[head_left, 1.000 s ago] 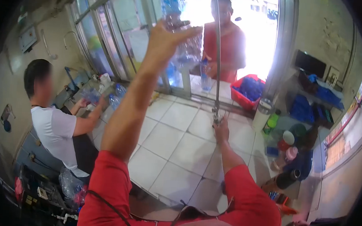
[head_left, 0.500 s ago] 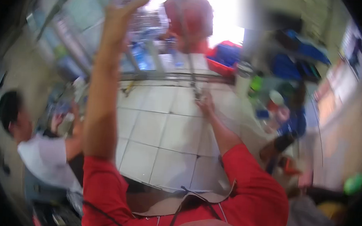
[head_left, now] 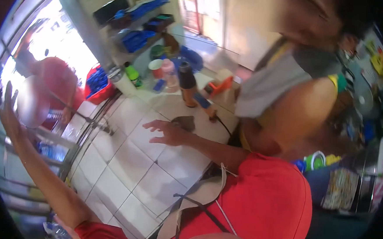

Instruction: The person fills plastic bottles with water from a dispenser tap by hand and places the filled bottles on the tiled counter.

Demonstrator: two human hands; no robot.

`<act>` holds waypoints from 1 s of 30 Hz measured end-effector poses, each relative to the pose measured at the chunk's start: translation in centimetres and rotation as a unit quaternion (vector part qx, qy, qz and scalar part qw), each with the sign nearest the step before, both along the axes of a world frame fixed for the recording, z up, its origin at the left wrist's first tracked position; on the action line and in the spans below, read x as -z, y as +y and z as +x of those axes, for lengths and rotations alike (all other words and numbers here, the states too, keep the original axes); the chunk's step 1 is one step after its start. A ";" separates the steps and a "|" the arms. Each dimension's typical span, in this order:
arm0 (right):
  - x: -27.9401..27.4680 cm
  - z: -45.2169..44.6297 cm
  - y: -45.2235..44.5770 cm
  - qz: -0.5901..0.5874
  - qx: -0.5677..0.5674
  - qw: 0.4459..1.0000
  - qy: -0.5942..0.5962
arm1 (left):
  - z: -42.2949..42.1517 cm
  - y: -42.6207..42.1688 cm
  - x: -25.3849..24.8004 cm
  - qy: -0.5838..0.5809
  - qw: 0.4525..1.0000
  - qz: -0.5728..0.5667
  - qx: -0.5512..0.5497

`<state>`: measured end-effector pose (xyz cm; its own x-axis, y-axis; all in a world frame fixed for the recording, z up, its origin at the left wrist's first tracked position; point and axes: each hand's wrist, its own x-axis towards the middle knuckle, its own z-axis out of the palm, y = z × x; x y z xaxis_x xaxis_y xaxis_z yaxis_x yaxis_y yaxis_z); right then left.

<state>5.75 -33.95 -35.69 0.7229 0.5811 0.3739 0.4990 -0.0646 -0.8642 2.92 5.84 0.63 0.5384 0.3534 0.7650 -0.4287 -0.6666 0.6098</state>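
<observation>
My left hand is raised at the far left beside the window frame, its fingers spread. Next to it is a blurred pale oval shape; I cannot tell whether they touch. My right hand hovers over the white tiled counter, fingers apart and nothing in them. A thin metal rod slants from the window to a metal fitting at the counter's back edge, left of my right hand. Beyond my right hand stands a black and orange corded power tool.
A person in red is beyond the window, near a red basket of blue items. Another person in a grey-and-yellow top is close on my right. A green bottle, a cup and a pink bottle stand on the counter.
My view has swung to the right. My right hand has come off the rod's lower end and opened. The person in the grey-and-yellow top now shows on the right.
</observation>
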 end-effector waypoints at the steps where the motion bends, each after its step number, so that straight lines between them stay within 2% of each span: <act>1: -0.8 -0.6 -0.4 0.003 0.006 1.000 -0.017 | 0.8 1.5 0.4 0.008 1.000 0.025 -0.006; 2: -1.5 -1.2 -0.9 0.006 0.006 0.999 -0.039 | 0.8 0.8 0.5 0.009 0.999 0.051 -0.016; 7: -8.6 -3.7 -4.2 -0.028 0.067 0.988 -0.138 | 2.6 1.2 0.2 0.007 0.997 0.039 -0.062; 8: -9.3 -3.9 -4.8 -0.032 0.072 0.987 -0.143 | 2.6 1.1 0.2 0.002 0.998 0.036 -0.057; 12: -12.3 -4.4 -7.3 0.013 0.118 0.944 -0.307 | 2.7 0.9 0.0 -0.020 0.999 0.028 -0.027; 13: -13.6 -4.5 -7.6 0.010 0.118 0.942 -0.314 | 2.6 0.9 -0.1 -0.025 0.999 0.025 -0.023; 15: -16.7 -4.8 -8.2 0.112 0.030 0.963 -0.241 | 2.5 0.8 -0.3 -0.031 0.999 0.024 -0.014; 17: -19.0 -4.8 -8.6 0.214 -0.061 0.962 -0.155 | 2.4 0.7 -0.5 -0.031 0.999 0.025 -0.010; 18: -19.6 -4.4 -8.8 0.215 -0.067 0.962 -0.151 | 2.2 0.6 -0.6 -0.027 0.999 0.027 -0.014; 21: -21.1 -1.9 -8.8 0.261 -0.208 0.918 -0.213 | 1.4 0.7 -0.7 -0.010 0.998 0.033 -0.044; 23: -20.2 -0.7 -7.2 0.289 -0.283 0.892 -0.203 | -0.2 0.9 -0.3 0.016 0.995 0.034 -0.093; 26: -17.6 1.2 -1.6 0.190 -0.269 0.927 -0.181 | -1.0 -0.5 -1.5 0.051 0.998 0.024 -0.039; 27: -16.8 1.9 0.6 0.156 -0.270 0.932 -0.183 | -0.8 0.2 -2.1 0.047 0.998 -0.029 -0.016; 28: -15.3 3.3 2.8 0.099 -0.227 0.962 -0.110 | -1.4 -0.6 -2.2 0.066 0.996 -0.055 0.009; 29: -11.9 5.1 5.6 0.038 -0.179 0.982 -0.040 | -1.3 0.1 -2.0 0.042 0.996 -0.076 -0.017; 30: -6.2 8.2 9.6 0.046 -0.170 0.982 0.063 | -1.9 -0.7 -1.7 0.034 0.996 -0.083 0.004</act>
